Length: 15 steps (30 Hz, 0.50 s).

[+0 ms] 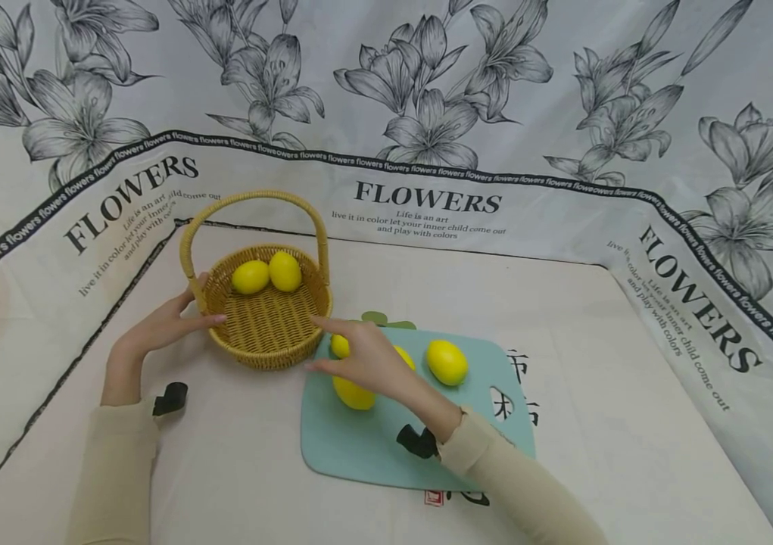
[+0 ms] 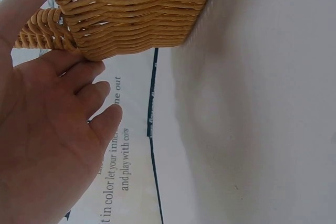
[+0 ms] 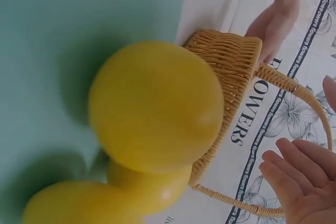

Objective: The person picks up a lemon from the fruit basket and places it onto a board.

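A wicker basket (image 1: 270, 359) with a tall arched handle stands on the left of the table, two lemons (image 1: 250, 277) in its far part. My left hand (image 1: 157, 327) holds its left rim near the handle's foot, thumb inside and fingers outside against the weave (image 2: 131, 19). Over a light blue cutting board (image 1: 372, 458), my right hand (image 1: 379, 359) hovers near the basket's right side. Its fingers look extended and hold nothing in the right wrist view. Several lemons lie on the board, one (image 1: 447, 362) to the right and others (image 3: 155, 106) below the hand, partly hidden.
A white cloth printed with flowers and lettering (image 1: 427, 198) rises behind and at both sides of the table. Black characters (image 1: 517, 365) show on the table by the board's right edge. Green shapes (image 1: 375, 318) show behind the board.
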{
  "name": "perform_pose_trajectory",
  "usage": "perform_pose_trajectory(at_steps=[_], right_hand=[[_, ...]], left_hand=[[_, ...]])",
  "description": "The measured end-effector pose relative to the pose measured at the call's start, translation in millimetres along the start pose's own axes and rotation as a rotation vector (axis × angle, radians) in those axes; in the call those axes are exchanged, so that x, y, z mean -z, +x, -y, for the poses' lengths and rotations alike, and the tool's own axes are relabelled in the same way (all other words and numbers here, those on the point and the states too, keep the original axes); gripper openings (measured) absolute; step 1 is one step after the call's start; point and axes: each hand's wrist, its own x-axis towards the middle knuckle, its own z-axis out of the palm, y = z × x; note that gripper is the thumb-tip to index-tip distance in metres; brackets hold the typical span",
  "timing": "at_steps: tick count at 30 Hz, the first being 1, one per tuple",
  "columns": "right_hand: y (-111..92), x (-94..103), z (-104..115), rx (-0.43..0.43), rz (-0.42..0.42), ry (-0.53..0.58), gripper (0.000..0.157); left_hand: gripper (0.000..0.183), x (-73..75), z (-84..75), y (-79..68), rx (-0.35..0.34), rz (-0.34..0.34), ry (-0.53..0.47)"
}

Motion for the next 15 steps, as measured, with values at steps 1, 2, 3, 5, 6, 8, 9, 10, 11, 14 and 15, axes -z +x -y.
perform_pose_trajectory(at_steps=[1, 2, 3, 5, 6, 8, 9, 10, 11, 14, 15], right_hand=[[2, -0.3, 1, -0.001, -0.002, 0.002, 0.064], [5, -0.9, 2, -0.001, -0.002, 0.009, 0.064], [7, -1.4, 3, -0.001, -0.003, 0.012, 0.064], [12, -2.6, 5, 0.007, -0.006, 0.015, 0.065], [14, -3.4, 6, 0.014, -0.009, 0.015, 0.065], [18, -4.3, 8, 0.021, -0.012, 0.019, 0.065], [20, -4.7, 10, 0.024, -0.02, 0.016, 0.065], [22, -5.2, 10, 0.025, -0.02, 0.019, 0.066], [24, -5.6, 12, 0.028, -0.025, 0.019, 0.066], [30, -6.3, 15, 0.028, -0.024, 0.04, 0.065], [32, -6.7, 16, 0.027, -0.025, 0.042, 0.065]], left_hand=[[0.094, 0.1, 0.4, 0.1, 0.0, -0.001, 0.0], [0.094, 0.0, 0.3, -0.1, -0.001, -0.001, 0.0], [0.094, 0.0, 0.4, -0.1, -0.002, -0.002, 0.002], [0.093, -0.1, 0.4, 0.1, -0.006, -0.002, 0.001], [0.093, -0.1, 0.2, 0.0, -0.008, -0.002, 0.0], [0.093, -0.1, -0.5, -0.1, -0.006, -0.002, -0.002], [0.093, -0.1, -0.5, 0.0, -0.003, -0.002, -0.003], [0.093, 0.0, -0.7, -0.1, -0.001, -0.003, -0.003], [0.093, 0.0, -0.7, -0.1, 0.001, -0.002, -0.004], [0.093, 0.2, -1.0, 0.2, 0.006, -0.003, -0.004], [0.093, 0.3, -1.1, 0.2, 0.006, -0.004, -0.002]])
